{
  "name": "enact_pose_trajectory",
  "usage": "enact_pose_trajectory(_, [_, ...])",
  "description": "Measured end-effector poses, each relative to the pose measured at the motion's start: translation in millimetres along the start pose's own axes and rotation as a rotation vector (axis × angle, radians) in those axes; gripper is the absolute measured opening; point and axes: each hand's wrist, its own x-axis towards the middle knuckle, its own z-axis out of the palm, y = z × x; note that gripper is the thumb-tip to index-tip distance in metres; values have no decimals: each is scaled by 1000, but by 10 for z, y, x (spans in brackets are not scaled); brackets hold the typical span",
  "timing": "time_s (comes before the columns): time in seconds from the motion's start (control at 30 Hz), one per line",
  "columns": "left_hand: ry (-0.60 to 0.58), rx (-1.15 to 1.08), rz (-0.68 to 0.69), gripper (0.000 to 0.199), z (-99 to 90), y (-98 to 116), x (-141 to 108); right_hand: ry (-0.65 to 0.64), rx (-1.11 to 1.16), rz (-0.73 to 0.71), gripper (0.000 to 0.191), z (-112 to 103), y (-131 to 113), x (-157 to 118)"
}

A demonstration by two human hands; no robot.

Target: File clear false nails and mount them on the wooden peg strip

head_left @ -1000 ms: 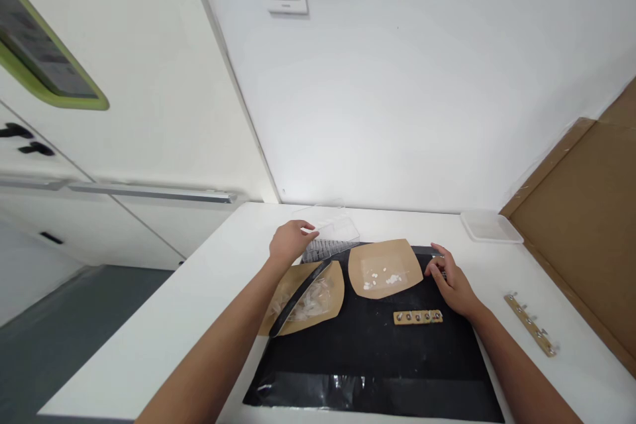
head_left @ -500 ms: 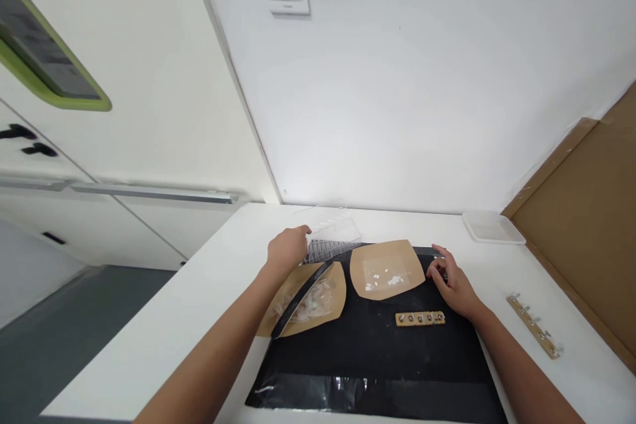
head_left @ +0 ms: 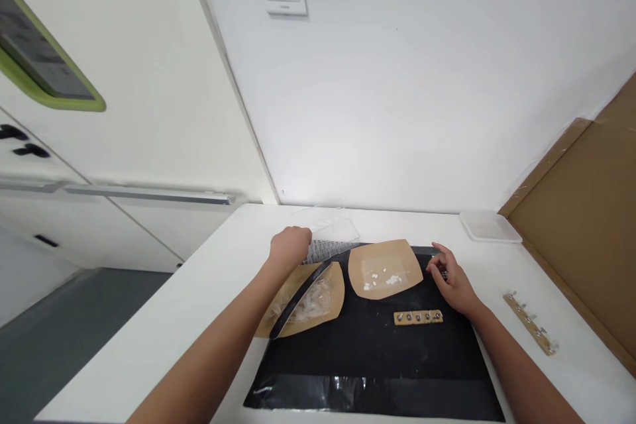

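Since the earlier frame, the left hand (head_left: 289, 246) has moved toward the near left end of the clear plastic box (head_left: 334, 230), and its fingers are now more curled than the open, spread fingers seen one second ago. The hand touches that end of the box, but its fingertips are hidden behind the knuckles, so I cannot tell if the grip is really holding the box or is only resting against it. The box stays at the far side of the black mat (head_left: 372, 351), near the back of the white counter (head_left: 179, 324), and a dark gridded part (head_left: 328, 251) shows through its lower edge. The right hand (head_left: 451, 281) rests by the far right edge of the mat with its fingers bent downward. A small dark thing (head_left: 444, 274) is just below these fingers, but it is too small and too covered to name, and I cannot tell if this grip is closed on it. Just beside this hand lies a wooden strip with metal fittings (head_left: 418, 317). Between the hands is a kraft paper sheet (head_left: 382, 269) with small white bits on it, and under the left forearm is another kraft paper sheet (head_left: 330, 298) that carries a clear plastic bag (head_left: 305, 305) and a long black strip (head_left: 299, 300).
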Motion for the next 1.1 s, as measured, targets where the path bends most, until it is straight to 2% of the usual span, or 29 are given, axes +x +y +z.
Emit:
enact_pose_trajectory(0.17, [-26,-26,26,39,-109,22,-30,-13,19,-15,56,0,9,-3])
enact_pose_trajectory(0.3, [-28,-53,35,36,-238,-33,-146,-38,26,-43,62,-13,-41,-12])
enact_pose_trajectory(0.37, [-14,-66,65,27,-297,-78,-261,-60,-21,-53,52,-24,-61,-5])
enact_pose_trajectory(0.43, [-21,-83,134,37,-337,-112,-409,-103,-87,-56,29,-32,-66,7])
enact_pose_trajectory(0.5, [-54,-101,224,40,-347,-120,-575,-142,-122,-57,28,-34,-57,18])
enact_pose_trajectory(0.63, [-89,-114,350,35,-267,-39,-870,-92,-106,-44,33,-32,-18,17])
enact_pose_trajectory(0.77, [-72,-75,373,23,-100,100,-1017,1,-62,-31,40,-40,24,3])
enact_pose_trajectory(0.93, [-46,33,357,29,52,291,-1003,114,-3,21,48,-34,30,-3])
enact_pose_trajectory(1.1, [-41,99,369,29,133,445,-916,88,28,20,54,-12,-8,-21])
